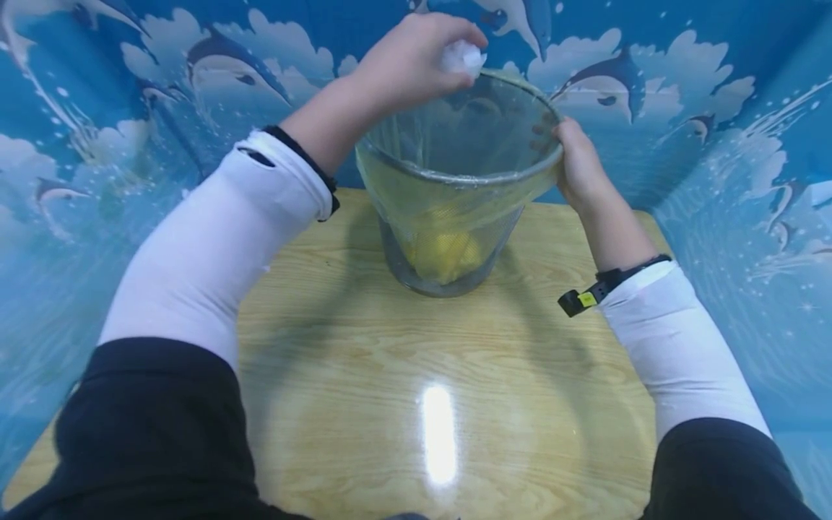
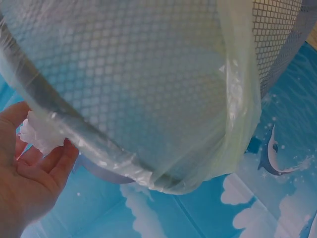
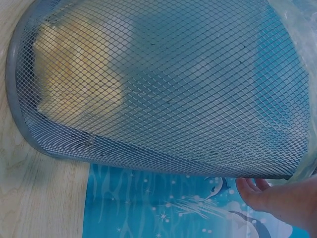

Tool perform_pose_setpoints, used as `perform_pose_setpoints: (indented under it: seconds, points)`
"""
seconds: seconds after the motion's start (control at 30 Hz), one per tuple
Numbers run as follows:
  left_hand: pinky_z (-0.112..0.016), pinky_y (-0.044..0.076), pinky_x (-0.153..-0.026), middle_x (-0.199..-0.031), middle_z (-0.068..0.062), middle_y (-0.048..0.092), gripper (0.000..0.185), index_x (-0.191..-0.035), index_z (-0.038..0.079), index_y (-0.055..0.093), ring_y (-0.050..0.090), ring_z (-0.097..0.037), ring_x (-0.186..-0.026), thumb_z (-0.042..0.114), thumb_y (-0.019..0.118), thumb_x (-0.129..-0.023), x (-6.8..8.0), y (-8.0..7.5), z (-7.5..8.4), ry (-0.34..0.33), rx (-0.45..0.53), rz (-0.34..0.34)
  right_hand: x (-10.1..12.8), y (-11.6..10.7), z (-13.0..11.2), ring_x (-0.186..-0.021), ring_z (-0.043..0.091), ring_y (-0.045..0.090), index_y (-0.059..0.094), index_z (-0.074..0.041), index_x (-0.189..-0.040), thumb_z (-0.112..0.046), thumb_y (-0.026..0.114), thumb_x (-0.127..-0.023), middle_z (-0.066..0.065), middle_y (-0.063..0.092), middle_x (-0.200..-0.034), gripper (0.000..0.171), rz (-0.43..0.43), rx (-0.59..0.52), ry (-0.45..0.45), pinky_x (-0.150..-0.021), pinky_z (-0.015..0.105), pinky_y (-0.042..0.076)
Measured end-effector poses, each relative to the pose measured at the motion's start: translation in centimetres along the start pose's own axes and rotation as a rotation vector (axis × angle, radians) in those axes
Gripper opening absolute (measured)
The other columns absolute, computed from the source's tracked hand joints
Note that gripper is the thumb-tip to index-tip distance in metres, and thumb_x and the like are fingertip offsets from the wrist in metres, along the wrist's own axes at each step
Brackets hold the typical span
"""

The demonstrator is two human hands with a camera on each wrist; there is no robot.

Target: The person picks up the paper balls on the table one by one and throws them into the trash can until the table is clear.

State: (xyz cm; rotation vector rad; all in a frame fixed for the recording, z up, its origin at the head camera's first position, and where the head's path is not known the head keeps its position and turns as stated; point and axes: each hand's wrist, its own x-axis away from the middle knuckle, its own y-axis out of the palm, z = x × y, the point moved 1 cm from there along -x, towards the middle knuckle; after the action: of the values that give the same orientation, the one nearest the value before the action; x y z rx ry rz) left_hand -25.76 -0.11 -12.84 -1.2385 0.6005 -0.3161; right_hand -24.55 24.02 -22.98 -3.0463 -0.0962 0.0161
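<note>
A round metal mesh wastebasket [image 1: 448, 282] stands upright on the table, a thin pale-yellow plastic bag [image 1: 390, 170] folded over its rim. Something yellow and crumpled [image 3: 74, 74] shows through the mesh at the bottom. My left hand [image 1: 416, 61] pinches a crumpled white wad [image 1: 463, 58], perhaps tissue or thin plastic, at the far left rim. In the left wrist view the wad [image 2: 42, 134] sits between thumb and fingers, right beside the bag-covered edge. My right hand [image 1: 581, 162] holds the wastebasket's right side just under the rim, its fingers curved around the outside and showing through the mesh.
The wood-grain table [image 1: 403, 361] carries a bright light reflection near its front. Close behind the wastebasket and along both sides hangs a blue curtain [image 1: 715, 159] printed with dolphins. A black wrist strap [image 1: 588, 292] with a small device is on the right wrist.
</note>
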Motion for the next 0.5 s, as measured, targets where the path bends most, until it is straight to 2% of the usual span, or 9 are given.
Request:
perform_pose_setpoints:
  seconds: [0.17, 0.4, 0.5]
  points:
    - [-0.025, 0.038, -0.109, -0.153, 0.003, 0.038, 0.053, -0.150, 0.025, 0.035, 0.040, -0.014, -0.135, 0.039, 0.046, -0.101, 0.01, 0.26, 0.12, 0.017, -0.001, -0.036, -0.04, -0.04, 0.04, -0.137, 0.024, 0.028, 0.015, -0.014, -0.153, -0.029, 0.021, -0.100, 0.005, 0.018, -0.154, 0.055, -0.007, 0.008, 0.004, -0.117, 0.036, 0.024]
    - [-0.030, 0.013, -0.121, -0.163, 0.006, 0.005, 0.067, -0.155, 0.034, 0.006, 0.006, -0.012, -0.150, 0.045, 0.042, -0.100, 0.29, 0.46, -0.18, 0.039, -0.053, -0.102, -0.02, 0.01, 0.00, -0.136, 0.023, 0.029, 0.016, -0.014, -0.153, -0.029, 0.021, -0.101, 0.005, 0.018, -0.153, 0.054, -0.001, 0.005, 0.008, -0.118, 0.035, 0.022]
    - [-0.032, 0.011, -0.121, -0.163, 0.006, 0.000, 0.069, -0.155, 0.036, 0.001, 0.003, -0.012, -0.150, 0.046, 0.042, -0.100, 0.39, 0.32, -0.22, 0.017, -0.062, -0.110, -0.01, -0.01, -0.02, -0.132, 0.021, 0.031, 0.019, -0.013, -0.152, -0.029, 0.022, -0.101, 0.005, 0.021, -0.150, 0.053, 0.005, -0.008, 0.008, -0.117, 0.034, 0.023]
